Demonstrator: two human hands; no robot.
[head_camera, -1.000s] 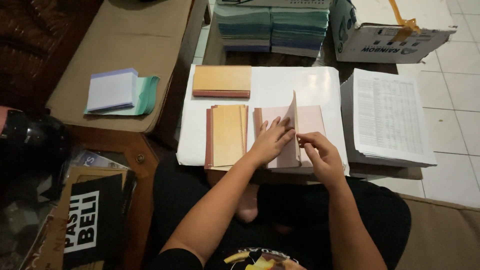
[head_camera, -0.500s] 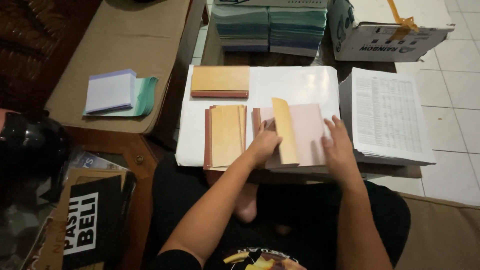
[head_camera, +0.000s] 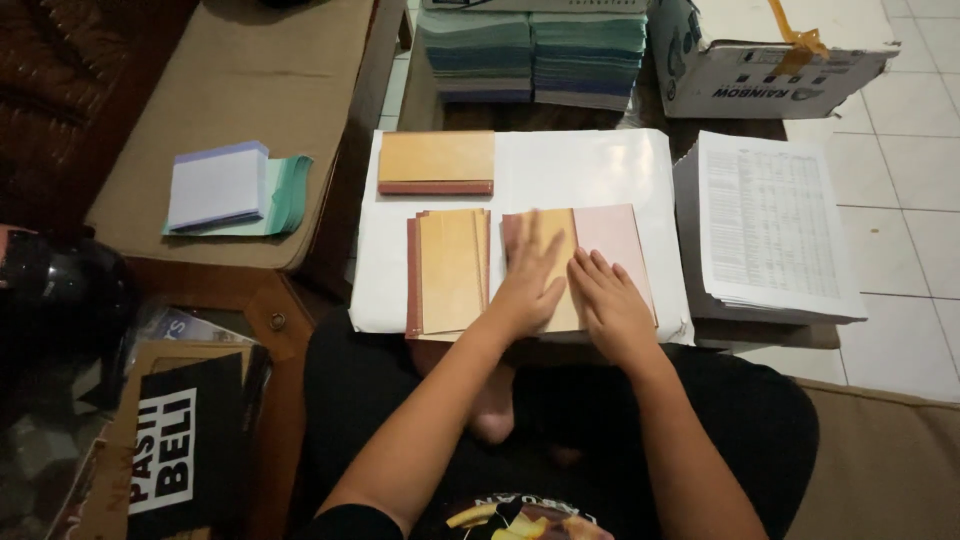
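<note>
A small booklet (head_camera: 600, 235) with a tan flap over pink pages lies on the white sheet (head_camera: 590, 165) in front of me. My left hand (head_camera: 528, 280) presses flat on the tan flap, fingers spread. My right hand (head_camera: 612, 305) lies flat beside it, over the seam between tan and pink. Neither hand grips anything. To the left sits a small pile of tan covers with dark red spines (head_camera: 448, 270). Another tan booklet (head_camera: 436, 161) lies further back.
A thick stack of printed sheets (head_camera: 770, 225) sits to the right. Stacks of blue-green paper (head_camera: 535, 50) and a white carton (head_camera: 770, 60) stand behind. A tan bench (head_camera: 250, 90) at left holds white and green pads (head_camera: 225, 185). Tiled floor lies at right.
The tan flap, held upright a second ago, has been folded down flat. Both hands have moved onto it and now press it down.
</note>
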